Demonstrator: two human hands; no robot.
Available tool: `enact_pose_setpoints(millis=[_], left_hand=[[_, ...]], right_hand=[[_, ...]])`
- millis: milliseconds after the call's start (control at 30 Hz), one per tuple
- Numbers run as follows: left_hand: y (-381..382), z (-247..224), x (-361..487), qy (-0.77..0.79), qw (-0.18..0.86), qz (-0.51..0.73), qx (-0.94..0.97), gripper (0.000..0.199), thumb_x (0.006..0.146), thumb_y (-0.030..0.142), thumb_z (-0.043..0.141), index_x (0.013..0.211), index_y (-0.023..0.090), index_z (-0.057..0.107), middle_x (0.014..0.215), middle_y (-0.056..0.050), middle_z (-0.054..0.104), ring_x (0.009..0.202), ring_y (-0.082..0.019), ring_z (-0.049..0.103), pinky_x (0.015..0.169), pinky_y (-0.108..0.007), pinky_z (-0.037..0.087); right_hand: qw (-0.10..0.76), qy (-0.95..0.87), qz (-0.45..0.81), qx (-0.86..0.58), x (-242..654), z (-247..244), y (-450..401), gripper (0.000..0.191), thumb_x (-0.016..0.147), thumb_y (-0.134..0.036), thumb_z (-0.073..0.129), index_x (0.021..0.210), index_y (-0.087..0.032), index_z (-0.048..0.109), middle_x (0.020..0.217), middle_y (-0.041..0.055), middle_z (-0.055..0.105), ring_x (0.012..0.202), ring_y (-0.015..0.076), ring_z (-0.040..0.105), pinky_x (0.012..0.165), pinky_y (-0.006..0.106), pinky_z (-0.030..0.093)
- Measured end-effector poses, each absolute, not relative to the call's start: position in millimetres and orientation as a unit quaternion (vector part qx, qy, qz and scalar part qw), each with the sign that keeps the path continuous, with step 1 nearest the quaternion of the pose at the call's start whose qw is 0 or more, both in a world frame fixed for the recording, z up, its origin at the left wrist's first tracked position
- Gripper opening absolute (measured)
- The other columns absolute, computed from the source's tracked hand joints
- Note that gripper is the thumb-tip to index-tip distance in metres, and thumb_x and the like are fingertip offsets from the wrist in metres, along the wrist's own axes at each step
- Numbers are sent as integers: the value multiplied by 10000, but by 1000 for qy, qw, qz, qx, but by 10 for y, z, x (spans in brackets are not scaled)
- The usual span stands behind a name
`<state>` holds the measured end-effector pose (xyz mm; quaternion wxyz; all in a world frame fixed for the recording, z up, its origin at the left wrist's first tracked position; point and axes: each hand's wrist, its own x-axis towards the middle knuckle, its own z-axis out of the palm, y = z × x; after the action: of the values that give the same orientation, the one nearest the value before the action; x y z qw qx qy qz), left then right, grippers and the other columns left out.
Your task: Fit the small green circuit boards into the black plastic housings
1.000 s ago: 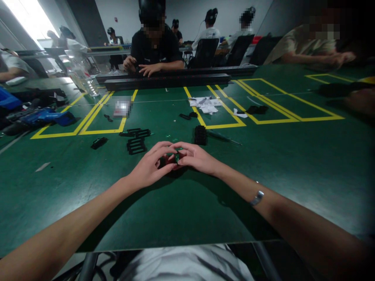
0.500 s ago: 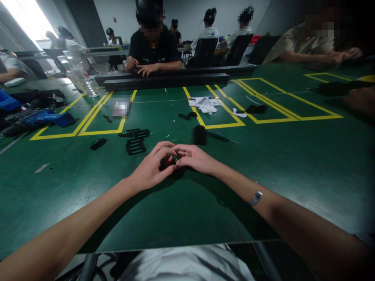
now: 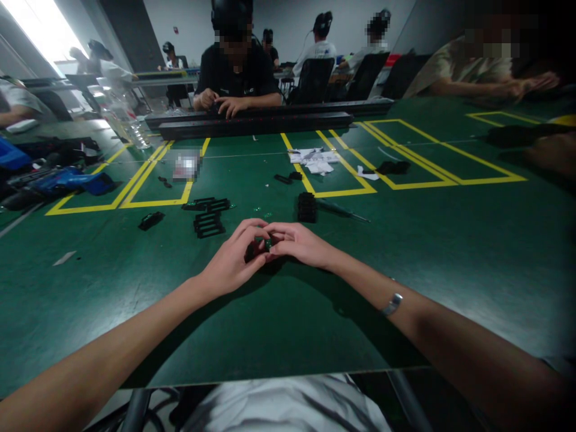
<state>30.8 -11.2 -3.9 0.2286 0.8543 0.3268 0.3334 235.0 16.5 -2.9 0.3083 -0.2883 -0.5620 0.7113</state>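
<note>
My left hand (image 3: 238, 255) and my right hand (image 3: 297, 243) meet just above the table, fingertips together. Between them is a small green piece, apparently a circuit board (image 3: 269, 244), pinched by the right thumb and fingers. The left fingers curl round a dark part (image 3: 250, 251) beside it, mostly hidden by the hand. Small green pieces (image 3: 262, 212) lie just beyond my fingers. To the left rest several black slotted frames (image 3: 209, 224); to the right stands a stack of black parts (image 3: 306, 207), with a screwdriver (image 3: 344, 210) lying beside it.
Farther off on the green table (image 3: 252, 336) lie crumpled white paper (image 3: 315, 159) and long black bars (image 3: 256, 125). Blue-and-black tools (image 3: 67, 183) and a plastic bottle (image 3: 137, 132) are at the left. A co-worker in black (image 3: 238, 75) sits opposite.
My hands stay in nearly the same place, with only slight finger movement around the green piece. The co-worker opposite has shifted a little.
</note>
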Motion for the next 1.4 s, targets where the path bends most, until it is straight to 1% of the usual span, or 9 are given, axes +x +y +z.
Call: enact_pose_setpoints(millis=[167,267,533,733,933,1133,1267,1400], left_hand=[[-103,-44,297,319,242,335,853,241,952,232,572,1183,206,510,1381,-132,472,1217,-237,524,956,-369,481],[-98,-50,292,312,245,341,852,245,948,223,576,1185,206,514,1379,-130,471,1218,-233,520,946,-360,481],[-97,-57,290,310,255,345,848,248,935,180,578,1177,208,528,1376,-126,472,1155,-222,553,919,-358,495],[-109,-37,294,308,247,348,850,245,929,169,582,1167,204,537,1366,-132,484,1212,-244,528,965,-389,479],[-113,-48,284,316,257,344,846,237,930,177,583,1162,205,542,1376,-127,476,1122,-223,566,888,-351,507],[-116,-61,292,316,265,347,842,227,935,186,582,1157,204,543,1373,-128,477,1034,-200,583,823,-325,519],[-113,-69,293,313,269,348,842,223,935,195,583,1154,204,545,1368,-131,479,1016,-199,586,808,-325,521],[-113,-63,288,312,272,350,840,228,932,200,589,1156,208,545,1366,-132,480,1035,-206,588,819,-334,523]], right_hand=[[310,-565,708,-288,2352,-38,165,350,710,-66,638,1046,-162,658,888,-2,661,890,163,680,846,314,588],[311,-568,705,-288,2355,-46,168,345,712,-73,641,1045,-160,658,879,-3,658,879,161,678,838,311,589],[306,-573,703,-289,2367,-54,179,343,725,-98,640,1063,-155,660,929,19,680,924,175,683,842,317,589],[304,-582,696,-290,2373,-68,183,370,722,-94,633,1086,-150,661,976,34,703,949,183,684,847,324,587],[303,-579,703,-282,2378,-61,181,369,729,-84,630,1089,-154,667,1008,42,710,977,190,687,859,331,593],[304,-576,708,-273,2377,-68,186,363,722,-67,624,1071,-152,678,988,30,721,948,170,693,834,294,597],[305,-579,706,-269,2376,-89,198,370,718,-56,623,1072,-150,678,994,27,725,951,166,692,833,281,592],[303,-578,710,-266,2378,-101,201,388,714,-57,630,1088,-153,672,996,28,725,956,172,694,843,292,592]])
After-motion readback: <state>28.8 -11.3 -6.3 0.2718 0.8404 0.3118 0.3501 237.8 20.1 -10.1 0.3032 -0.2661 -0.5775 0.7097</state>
